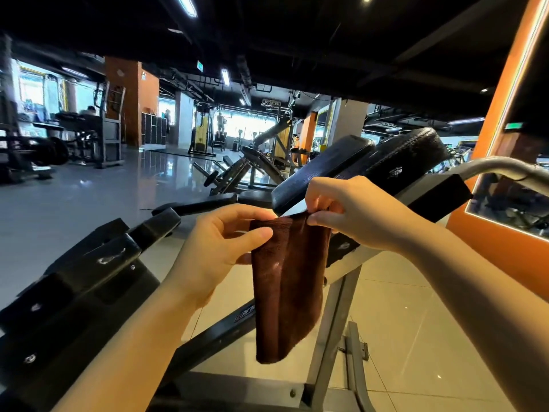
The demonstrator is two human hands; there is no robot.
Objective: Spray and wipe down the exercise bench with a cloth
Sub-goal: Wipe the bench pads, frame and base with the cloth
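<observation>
A brown cloth (289,289) hangs folded lengthwise in the middle of the view, held up by its top edge. My left hand (219,248) pinches the cloth's upper left corner between thumb and fingers. My right hand (353,212) pinches the upper right corner. Behind the hands stands the exercise bench, with two black padded cushions (371,162) tilted up to the right on a grey metal frame (332,307). No spray bottle shows in view.
Black padded footrests and a plate (89,272) of the same machine fill the lower left. An orange wall with a mirror (511,179) stands at the right. Other gym machines (246,171) and a person stand far back across the glossy floor.
</observation>
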